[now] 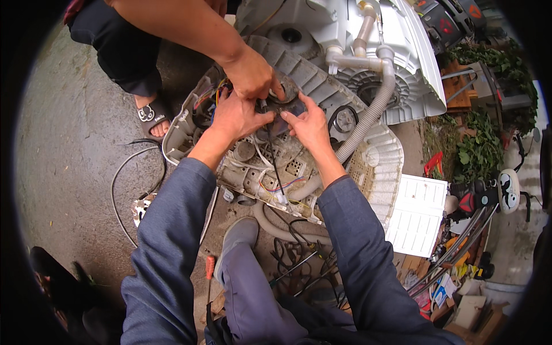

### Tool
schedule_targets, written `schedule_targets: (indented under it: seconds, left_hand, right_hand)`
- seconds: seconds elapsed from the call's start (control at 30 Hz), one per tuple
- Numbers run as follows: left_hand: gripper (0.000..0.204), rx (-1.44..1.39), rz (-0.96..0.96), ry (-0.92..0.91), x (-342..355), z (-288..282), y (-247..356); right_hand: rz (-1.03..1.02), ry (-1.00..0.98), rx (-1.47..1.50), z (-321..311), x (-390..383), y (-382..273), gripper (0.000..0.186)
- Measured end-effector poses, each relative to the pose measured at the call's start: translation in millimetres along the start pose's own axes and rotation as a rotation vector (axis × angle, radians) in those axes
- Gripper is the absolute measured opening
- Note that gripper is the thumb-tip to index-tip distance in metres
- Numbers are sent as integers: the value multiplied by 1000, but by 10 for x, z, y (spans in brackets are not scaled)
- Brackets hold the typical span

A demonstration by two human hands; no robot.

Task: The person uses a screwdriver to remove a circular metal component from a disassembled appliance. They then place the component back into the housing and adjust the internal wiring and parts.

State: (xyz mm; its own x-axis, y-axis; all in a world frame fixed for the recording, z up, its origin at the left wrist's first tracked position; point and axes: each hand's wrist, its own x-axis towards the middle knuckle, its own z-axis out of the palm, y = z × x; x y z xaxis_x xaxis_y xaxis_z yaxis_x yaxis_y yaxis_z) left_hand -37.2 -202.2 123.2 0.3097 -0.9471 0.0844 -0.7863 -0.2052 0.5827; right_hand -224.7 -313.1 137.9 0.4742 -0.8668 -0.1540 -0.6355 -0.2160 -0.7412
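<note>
Both of my hands meet over a grey, dirty plastic washing machine base (380,158). My left hand (237,118) is closed, its thumb and fingers drawn together beside a round metal part; what they grip is hidden. My right hand (309,123) pinches with thumb and index finger at the edge of a see-through bluish piece (294,109), too small to name. Between and above them, a co-worker's hand (250,72) reaches in from the top and presses on the same round part. Coloured wires (221,89) run just left of my left hand. A thin dark cord hangs below my fingers.
A white washing machine tub with a grey corrugated drain hose (374,109) lies behind the base. A black pulley wheel (345,119) sits right of my right hand. On the ground are a red-handled screwdriver (210,267), tangled black cables (287,253), a white printed panel (417,215) and piled clutter.
</note>
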Motion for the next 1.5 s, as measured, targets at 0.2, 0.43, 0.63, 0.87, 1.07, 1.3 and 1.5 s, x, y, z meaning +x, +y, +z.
schedule_targets:
  seconds: [0.2, 0.43, 0.63, 0.87, 1.07, 1.3, 1.5]
  left_hand:
    - [79, -83, 17, 125, -4, 98, -60]
    - [81, -69, -68, 23, 62, 75, -8]
    - [80, -55, -17, 140, 58, 100, -28]
    - [56, -68, -16, 137, 56, 49, 37]
    - [62, -1, -54, 38, 73, -38, -44]
    - [63, -153, -19, 64, 146, -34, -7]
    - [64, -168, -1, 26, 149, -36, -40]
  right_hand:
    - [-3, 5, -4, 21, 7, 22, 77]
    - [-43, 21, -37, 10, 38, 83, 77]
    - [-61, -87, 6, -27, 24, 17, 83]
    - [-91, 81, 232, -76, -387, 57, 66]
    - [-76, 91, 400, -40, -1142, -4, 34]
    - [-7, -98, 405, 233, -2213, 260, 14]
    - [-37, -533, -170, 364, -3293, 1104, 12]
